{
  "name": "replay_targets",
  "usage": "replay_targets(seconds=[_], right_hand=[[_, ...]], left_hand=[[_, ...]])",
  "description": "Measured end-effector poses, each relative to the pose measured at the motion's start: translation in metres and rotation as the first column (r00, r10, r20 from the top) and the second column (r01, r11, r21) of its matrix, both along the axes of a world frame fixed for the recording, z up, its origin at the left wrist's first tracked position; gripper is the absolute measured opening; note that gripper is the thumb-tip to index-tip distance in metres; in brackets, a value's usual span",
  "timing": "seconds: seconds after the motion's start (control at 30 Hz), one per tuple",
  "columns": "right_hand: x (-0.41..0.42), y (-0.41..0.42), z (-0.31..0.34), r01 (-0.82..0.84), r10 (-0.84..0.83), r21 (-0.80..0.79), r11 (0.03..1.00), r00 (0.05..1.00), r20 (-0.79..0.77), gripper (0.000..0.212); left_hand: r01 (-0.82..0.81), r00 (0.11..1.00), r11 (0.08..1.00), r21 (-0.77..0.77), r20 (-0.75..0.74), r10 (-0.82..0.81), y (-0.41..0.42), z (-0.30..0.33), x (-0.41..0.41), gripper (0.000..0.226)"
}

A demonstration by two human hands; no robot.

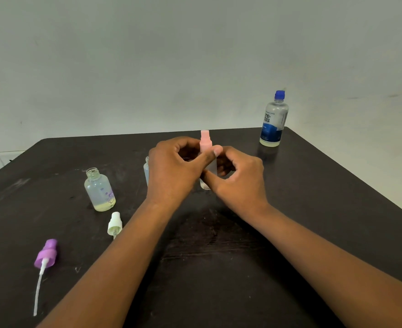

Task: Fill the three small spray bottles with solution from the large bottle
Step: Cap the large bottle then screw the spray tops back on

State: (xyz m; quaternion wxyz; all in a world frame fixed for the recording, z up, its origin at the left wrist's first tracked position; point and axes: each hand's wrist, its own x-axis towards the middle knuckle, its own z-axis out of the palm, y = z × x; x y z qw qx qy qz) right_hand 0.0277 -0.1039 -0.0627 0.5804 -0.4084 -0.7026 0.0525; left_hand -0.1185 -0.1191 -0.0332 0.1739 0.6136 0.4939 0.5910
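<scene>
pink-capped spray bottle (206, 147) upright mid-table, two uncapped small bottles (100, 190) left, one perhaps half hidden, large bottle (274, 119) far right

Only one readable label here: the large bottle (274, 119) at the far right corner of the surface (313, 209) shows "re-nu" in dark letters on its white label. Smaller print on the blue band below it is too blurred to read. The purple marks on the small open bottle (100, 190) aren't legible.

Bare table (219, 245) is left open near the large bottle (274, 119). Leftward, passage is blocked by both hands (178, 169) and an uncapped bottle (100, 190).
</scene>
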Motion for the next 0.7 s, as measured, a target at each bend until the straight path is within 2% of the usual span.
replay_targets(seconds=[0.37, 0.7], right_hand=[[-0.001, 0.0021, -0.0035, -0.046, 0.045, -0.009, 0.999, 0.999, -0.003, 0.025], [0.0018, 0.0041, -0.0017, -0.178, 0.176, -0.104, 0.979, 0.984, -0.031, 0.008]], left_hand=[[-0.045, 0.999, 0.999, 0.011, -0.021, 0.045, -0.0005, -0.0018, 0.0019, 0.005], [-0.016, 1.0, 1.0, -0.009, -0.008, 0.015, 0.0005, -0.0031, 0.0029, 0.008]])
